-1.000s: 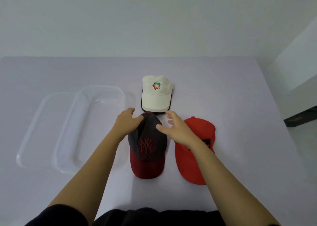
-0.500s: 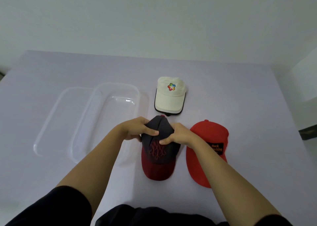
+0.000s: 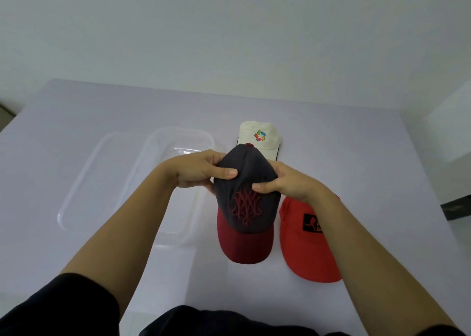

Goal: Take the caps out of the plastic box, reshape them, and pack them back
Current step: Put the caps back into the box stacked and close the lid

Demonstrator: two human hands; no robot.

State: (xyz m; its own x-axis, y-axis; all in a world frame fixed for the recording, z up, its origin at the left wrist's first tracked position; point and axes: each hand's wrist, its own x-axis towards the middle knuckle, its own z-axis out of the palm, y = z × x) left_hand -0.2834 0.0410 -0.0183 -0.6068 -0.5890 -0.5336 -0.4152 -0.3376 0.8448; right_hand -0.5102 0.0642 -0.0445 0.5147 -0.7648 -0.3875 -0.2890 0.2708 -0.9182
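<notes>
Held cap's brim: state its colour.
Dark red brim, under a charcoal crown; head view.

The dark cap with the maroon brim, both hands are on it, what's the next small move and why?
Probably press the crown outward to round it. Both the left hand and the right hand grip the dark cap by its crown, thumbs on top, so reshaping looks underway. The clear plastic box sits empty beside it, ready for packing afterwards.

plain indoor room: bare white wall (image 3: pixel 229 30) behind a pale table (image 3: pixel 76 121).
</notes>
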